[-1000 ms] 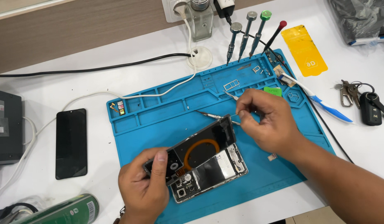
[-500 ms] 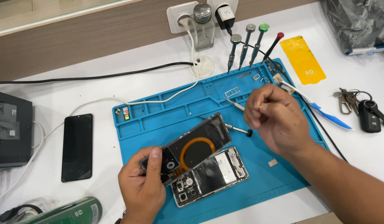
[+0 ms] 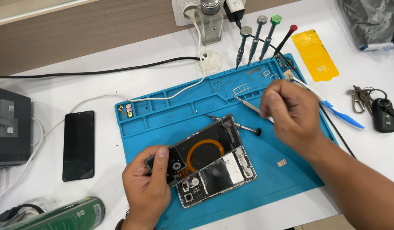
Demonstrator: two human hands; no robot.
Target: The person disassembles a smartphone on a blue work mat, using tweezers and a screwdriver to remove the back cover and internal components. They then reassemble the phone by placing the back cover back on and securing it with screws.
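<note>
Blue mat (image 3: 154, 121): I lift the cover (image 3: 197, 147) off the phone (image 3: 218, 176).
Left hand (image 3: 146, 187) pinches the cover's near corner; right hand (image 3: 293, 113) grips tweezers (image 3: 247, 105). I'd raise slowly, watching for cables.

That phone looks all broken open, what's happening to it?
A person has a phone opened up on a blue repair mat. Their left hand lifts the dark back cover, with its orange ring, up off the phone body so the parts inside show. Their right hand holds thin metal tweezers above the mat. A small screwdriver lies beside the phone, more screwdrivers stand at the mat's far edge, and another black phone lies on the white table.
</note>
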